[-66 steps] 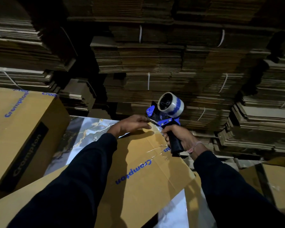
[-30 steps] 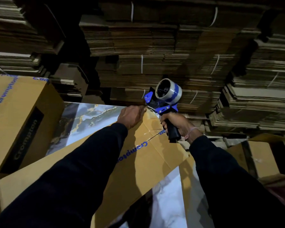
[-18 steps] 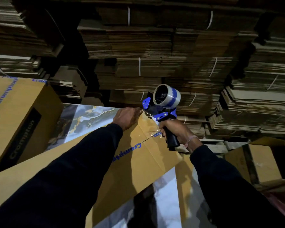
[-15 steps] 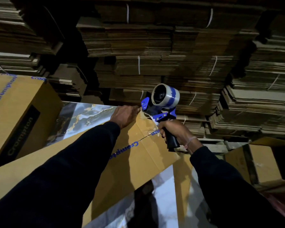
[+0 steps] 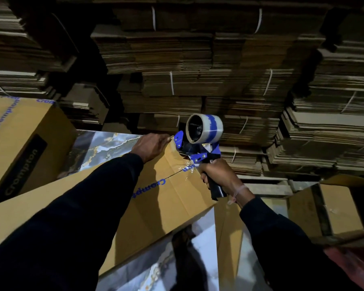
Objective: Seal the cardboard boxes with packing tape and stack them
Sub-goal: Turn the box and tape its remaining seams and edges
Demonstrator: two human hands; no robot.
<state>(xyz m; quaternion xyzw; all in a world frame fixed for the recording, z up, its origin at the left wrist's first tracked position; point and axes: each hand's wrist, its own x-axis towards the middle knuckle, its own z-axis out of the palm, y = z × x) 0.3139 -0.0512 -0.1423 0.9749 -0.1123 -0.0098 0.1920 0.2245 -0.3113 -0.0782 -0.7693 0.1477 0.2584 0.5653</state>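
A long tan cardboard box [image 5: 168,198] with blue lettering lies in front of me on a marbled surface. My right hand [image 5: 220,174] grips the black handle of a blue tape dispenser [image 5: 200,141], whose clear tape roll [image 5: 205,128] stands above the box's far corner. Its front end touches the box top at the far end of the flap seam, where shiny tape shows. My left hand [image 5: 152,144] rests on the far edge of the box, fingers curled over it, just left of the dispenser.
A second tan box [image 5: 23,143] stands at the left. An open box [image 5: 332,208] sits at the right. Tall stacks of flat, strapped cardboard [image 5: 198,66] fill the background. The marbled surface [image 5: 101,147] shows beyond and under the box.
The dispenser and both hands have stayed at the box's far corner, shifting only slightly. My view has drifted a little.
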